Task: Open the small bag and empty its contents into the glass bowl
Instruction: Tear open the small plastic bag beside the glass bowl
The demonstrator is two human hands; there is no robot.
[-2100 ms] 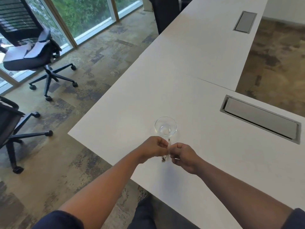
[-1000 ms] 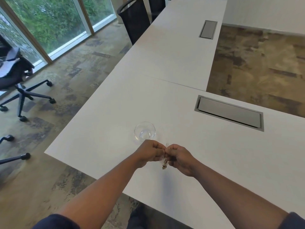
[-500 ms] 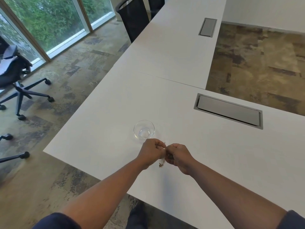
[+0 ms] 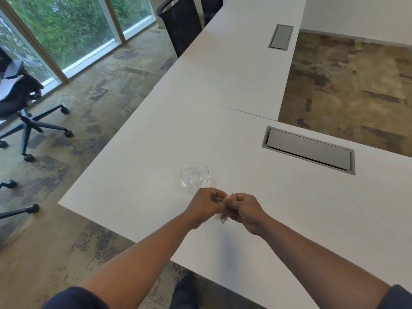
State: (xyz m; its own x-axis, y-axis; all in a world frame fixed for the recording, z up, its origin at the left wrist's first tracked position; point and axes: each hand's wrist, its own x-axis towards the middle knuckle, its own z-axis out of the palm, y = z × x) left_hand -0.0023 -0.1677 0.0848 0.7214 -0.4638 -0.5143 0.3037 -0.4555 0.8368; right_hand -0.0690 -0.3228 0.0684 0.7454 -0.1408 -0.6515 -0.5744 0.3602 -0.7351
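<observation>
1. Head view, writing: no brand, label or lettering can be read on any surface.

2. Head view, the bag [image 4: 223, 214]: it is small and seen only as a blurred scrap, pale at the top and brownish at the bottom, pinched between the two hands above the table [image 4: 138, 166]. Whether it has been opened cannot be told. Its contents cannot be made out.

3. Head view, the hands: the left hand [image 4: 206, 204] is curled, with fingertips closed on the bag's left side. The right hand [image 4: 244, 211] is curled likewise and closed on the bag's right side. The two hands are held almost touching, knuckles up, with the bag hanging between them. Dark sleeves [image 4: 73, 297] are seen at the bottom corners.

4. Head view, the bowl [image 4: 194, 175]: it is clear glass, round, upright and looks empty, set on the table just beyond the hands and slightly to the left. It is touched by neither hand.

5. Head view, edges and room: the hands are held near the table's near edge, which runs diagonally from the left corner toward the lower right. Bare white surface is seen on all sides of the bowl. A grey hatch [image 4: 308, 150] is sunk into the table well to the right, and a second hatch [image 4: 281, 36] lies far off on the adjoining table. Chairs [image 4: 20, 101] stand on the floor to the left, well apart from the table.
</observation>
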